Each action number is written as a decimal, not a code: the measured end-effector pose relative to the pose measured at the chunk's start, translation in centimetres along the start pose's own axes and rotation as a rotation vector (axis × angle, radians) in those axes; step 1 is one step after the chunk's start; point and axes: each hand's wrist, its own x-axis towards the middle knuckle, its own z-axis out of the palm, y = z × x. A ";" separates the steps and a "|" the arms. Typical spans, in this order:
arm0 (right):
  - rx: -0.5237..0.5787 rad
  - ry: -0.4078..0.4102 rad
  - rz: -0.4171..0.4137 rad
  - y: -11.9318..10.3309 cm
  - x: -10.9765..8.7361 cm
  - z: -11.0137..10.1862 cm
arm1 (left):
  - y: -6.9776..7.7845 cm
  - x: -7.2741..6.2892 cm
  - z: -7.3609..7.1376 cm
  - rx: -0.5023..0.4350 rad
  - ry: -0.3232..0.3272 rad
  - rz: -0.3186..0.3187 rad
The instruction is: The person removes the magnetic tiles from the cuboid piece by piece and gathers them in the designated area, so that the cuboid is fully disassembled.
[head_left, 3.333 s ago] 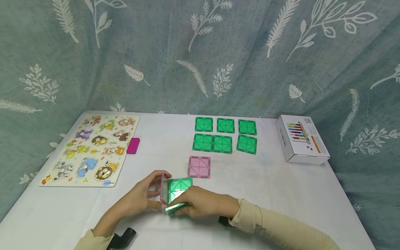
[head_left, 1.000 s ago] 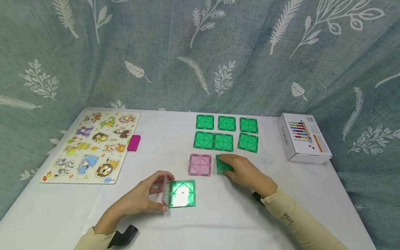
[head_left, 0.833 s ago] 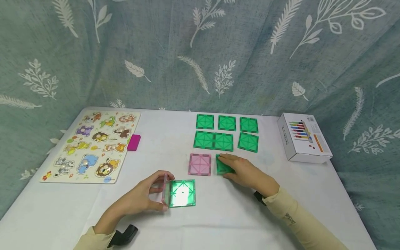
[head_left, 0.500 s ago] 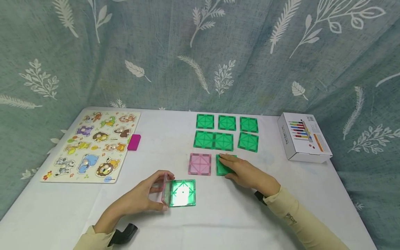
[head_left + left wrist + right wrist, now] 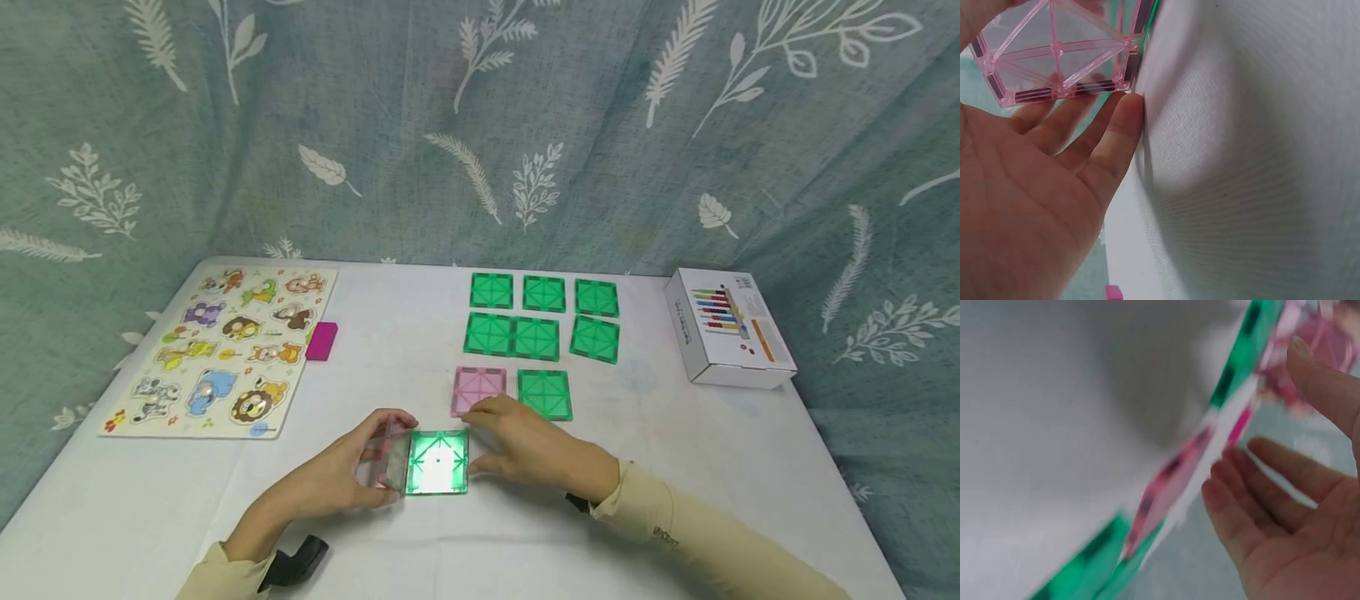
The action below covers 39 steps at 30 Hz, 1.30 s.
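Note:
My left hand [image 5: 341, 475] holds a clear pink magnetic tile [image 5: 393, 458] on edge, thumb at its near side and fingers at its far side. It leans outward a little, against the left edge of a flat green magnetic tile [image 5: 437, 479] that reflects light. In the left wrist view the fingers lie behind and below the pink tile [image 5: 1054, 59]. Thumb and fingers spread, my right hand [image 5: 525, 442] is at the green tile's right side and holds nothing. Its fingertips overlap a flat pink tile [image 5: 478, 385]; a single green tile [image 5: 545, 394] lies just beyond it.
Two rows of green tiles [image 5: 536, 337] lie further back. At the left is an animal peg puzzle board [image 5: 296, 392] with a magenta block [image 5: 322, 342] at its right edge. A white box [image 5: 738, 375] with a bead-counter picture stands at the back right.
My right hand carried a green tile away from the left hand, laid it right of the flat pink tile, let go and came back left. The held pink tile now tilts further left.

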 end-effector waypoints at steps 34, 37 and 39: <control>-0.134 -0.076 -0.070 -0.9 -0.4 1.3 | 1.1 0.2 0.8 0.343 0.100 0.062; -0.140 -0.076 -0.076 -0.7 -1.0 0.8 | 1.3 0.4 1.3 0.415 0.119 0.057; -0.144 -0.084 -0.079 -0.5 -1.5 0.5 | 1.4 0.5 1.7 0.456 0.129 0.041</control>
